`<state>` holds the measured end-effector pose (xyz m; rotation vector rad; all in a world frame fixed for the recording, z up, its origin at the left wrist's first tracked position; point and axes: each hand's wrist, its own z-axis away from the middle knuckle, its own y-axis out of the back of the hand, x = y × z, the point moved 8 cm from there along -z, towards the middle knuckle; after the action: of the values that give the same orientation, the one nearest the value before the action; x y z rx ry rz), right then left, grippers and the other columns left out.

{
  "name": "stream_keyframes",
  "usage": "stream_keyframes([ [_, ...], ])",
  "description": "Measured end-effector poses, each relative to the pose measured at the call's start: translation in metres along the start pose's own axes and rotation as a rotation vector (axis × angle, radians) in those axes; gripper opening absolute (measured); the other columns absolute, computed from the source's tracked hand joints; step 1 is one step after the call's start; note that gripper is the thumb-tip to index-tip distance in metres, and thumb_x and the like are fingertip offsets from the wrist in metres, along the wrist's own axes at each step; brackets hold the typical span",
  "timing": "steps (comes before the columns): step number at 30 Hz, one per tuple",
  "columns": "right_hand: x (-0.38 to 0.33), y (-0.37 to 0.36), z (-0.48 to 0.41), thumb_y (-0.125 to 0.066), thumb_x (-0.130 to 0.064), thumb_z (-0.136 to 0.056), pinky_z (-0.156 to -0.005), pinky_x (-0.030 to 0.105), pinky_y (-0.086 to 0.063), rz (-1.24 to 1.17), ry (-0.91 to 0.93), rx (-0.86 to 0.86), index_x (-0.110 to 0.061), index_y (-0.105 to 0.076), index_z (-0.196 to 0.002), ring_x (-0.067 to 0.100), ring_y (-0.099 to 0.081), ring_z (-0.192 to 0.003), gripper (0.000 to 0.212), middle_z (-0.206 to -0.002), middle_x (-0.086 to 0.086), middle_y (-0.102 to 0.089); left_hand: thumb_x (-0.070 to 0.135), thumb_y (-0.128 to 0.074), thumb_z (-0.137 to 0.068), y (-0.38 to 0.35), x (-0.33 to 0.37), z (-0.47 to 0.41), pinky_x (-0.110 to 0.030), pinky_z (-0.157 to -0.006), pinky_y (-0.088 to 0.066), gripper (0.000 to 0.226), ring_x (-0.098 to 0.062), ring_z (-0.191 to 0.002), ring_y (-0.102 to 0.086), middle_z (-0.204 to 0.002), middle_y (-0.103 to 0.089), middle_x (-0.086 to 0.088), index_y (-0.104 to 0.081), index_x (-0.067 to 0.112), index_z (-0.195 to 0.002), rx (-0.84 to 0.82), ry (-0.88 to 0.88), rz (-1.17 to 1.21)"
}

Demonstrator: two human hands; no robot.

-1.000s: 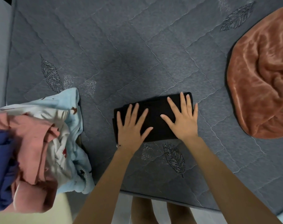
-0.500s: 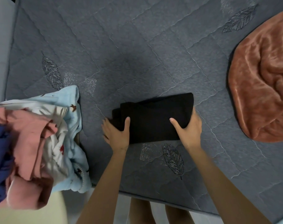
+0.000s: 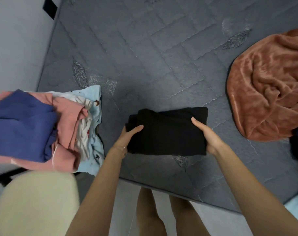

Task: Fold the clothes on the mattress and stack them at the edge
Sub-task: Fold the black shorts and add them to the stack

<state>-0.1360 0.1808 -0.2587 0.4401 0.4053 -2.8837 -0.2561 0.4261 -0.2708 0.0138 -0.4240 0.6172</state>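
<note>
Folded black garment (image 3: 167,132) sits near the front edge of the grey quilted mattress (image 3: 144,57), and I see both hands on it. My left hand (image 3: 127,138) grips its left end, where the folded layers bunch up; the thumb lies on top and the other fingers are tucked under the cloth, out of sight. My right hand (image 3: 207,135) holds its right end the same way, thumb stretched over the top surface and fingers hidden beneath. A dark shadow lies on the mattress just under the garment's near edge, though I cannot tell whether the bundle is clear of the surface.

Left of the black garment is a loose pile of clothes: a dark blue piece (image 3: 20,123) on top, a pink one (image 3: 66,120) under it, and a light blue cloth (image 3: 97,99) with small brown prints nearest the garment. Well to its right lies a crumpled rust-coloured velvet blanket (image 3: 270,86). Silver leaf motifs (image 3: 236,40) are stitched into the mattress beyond it. Nearer me than the garment, bare legs (image 3: 150,215) show below the mattress edge, and a blurred cream rounded shape (image 3: 36,205) fills the lower left.
</note>
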Motion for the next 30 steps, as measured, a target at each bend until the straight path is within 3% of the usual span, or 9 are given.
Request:
stream_keyframes([
  [3,-0.017,-0.015,0.048,-0.078,-0.06,-0.062,-0.066,0.03,-0.058,-0.008,0.037,-0.031,-0.021,-0.077,-0.099,0.022,-0.07,-0.101,0.054,-0.111,0.008,-0.072,0.047,-0.092,-0.046,0.003,0.015,0.049,-0.037,-0.075,-0.058,0.082,-0.021,-0.101,-0.068,-0.118,-0.068,0.001,-0.055,0.037,-0.119,-0.041,-0.067,0.093],
  [7,-0.042,-0.058,0.112,-0.076,-0.057,-0.066,-0.07,0.03,-0.059,-0.051,0.147,-0.067,-0.018,-0.074,-0.108,0.024,-0.069,-0.102,0.058,-0.113,0.009,-0.071,0.043,-0.092,-0.046,0.015,0.05,0.122,-0.033,-0.066,-0.058,0.086,-0.02,-0.092,-0.071,-0.107,-0.073,0.001,-0.057,0.03,-0.123,-0.012,-0.161,0.162],
  [10,-0.051,-0.101,0.145,-0.073,-0.056,-0.069,-0.071,0.031,-0.058,-0.065,0.206,-0.062,-0.017,-0.069,-0.114,0.024,-0.07,-0.101,0.059,-0.112,0.009,-0.071,0.041,-0.088,-0.048,0.039,0.081,0.171,-0.027,-0.054,-0.056,0.066,-0.015,-0.077,-0.073,-0.09,-0.075,0.005,-0.064,0.029,-0.107,0.054,-0.232,0.204],
  [13,-0.049,-0.154,0.162,-0.071,-0.055,-0.071,-0.072,0.032,-0.057,-0.098,0.214,-0.092,-0.016,-0.067,-0.118,0.025,-0.069,-0.102,0.062,-0.112,0.009,-0.071,0.041,-0.088,-0.053,0.077,0.112,0.21,-0.03,-0.061,-0.058,0.066,-0.02,-0.088,-0.072,-0.1,-0.074,0.002,-0.064,0.028,-0.113,0.047,-0.301,0.222],
  [16,-0.04,-0.225,0.165,-0.066,-0.052,-0.08,-0.067,0.031,-0.058,-0.138,0.216,-0.151,-0.014,-0.069,-0.113,0.025,-0.07,-0.098,0.05,-0.11,0.01,-0.072,0.05,-0.08,-0.057,0.137,0.137,0.239,-0.04,-0.073,-0.058,0.068,-0.027,-0.1,-0.067,-0.111,-0.071,0.0,-0.062,0.031,-0.12,0.099,-0.34,0.19],
  [19,-0.024,-0.299,0.159,-0.063,-0.051,-0.085,-0.072,0.034,-0.057,-0.121,0.204,-0.145,-0.016,-0.069,-0.112,0.025,-0.071,-0.097,0.045,-0.107,0.009,-0.073,0.046,-0.079,-0.067,0.215,0.163,0.257,-0.041,-0.086,-0.054,0.052,-0.026,-0.102,-0.067,-0.111,-0.071,-0.001,-0.067,0.028,-0.114,0.17,-0.415,0.135],
  [23,0.009,-0.385,0.147,-0.064,-0.05,-0.085,-0.067,0.029,-0.057,-0.111,0.191,-0.123,-0.018,-0.07,-0.107,0.022,-0.072,-0.091,0.039,-0.102,0.006,-0.074,0.047,-0.078,-0.059,0.306,0.184,0.265,-0.029,-0.063,-0.057,0.055,-0.021,-0.087,-0.072,-0.096,-0.075,0.002,-0.064,0.025,-0.107,0.164,-0.345,0.064],
  [26,0.029,-0.422,0.133,-0.066,-0.052,-0.084,-0.074,0.031,-0.056,-0.093,0.191,-0.059,-0.019,-0.069,-0.112,0.02,-0.071,-0.094,0.043,-0.105,0.004,-0.074,0.05,-0.078,-0.061,0.355,0.198,0.252,-0.035,-0.071,-0.056,0.06,-0.022,-0.097,-0.067,-0.106,-0.07,0.001,-0.059,0.027,-0.114,0.189,-0.338,-0.045],
  [30,0.04,-0.434,0.112,-0.067,-0.056,-0.081,-0.061,0.025,-0.054,-0.072,0.192,0.045,-0.02,-0.067,-0.113,0.016,-0.072,-0.085,0.048,-0.099,0.0,-0.075,0.043,-0.076,-0.075,0.377,0.212,0.219,-0.032,-0.067,-0.057,0.042,-0.02,-0.096,-0.068,-0.103,-0.072,0.004,-0.062,0.028,-0.111,0.15,-0.373,-0.119],
])
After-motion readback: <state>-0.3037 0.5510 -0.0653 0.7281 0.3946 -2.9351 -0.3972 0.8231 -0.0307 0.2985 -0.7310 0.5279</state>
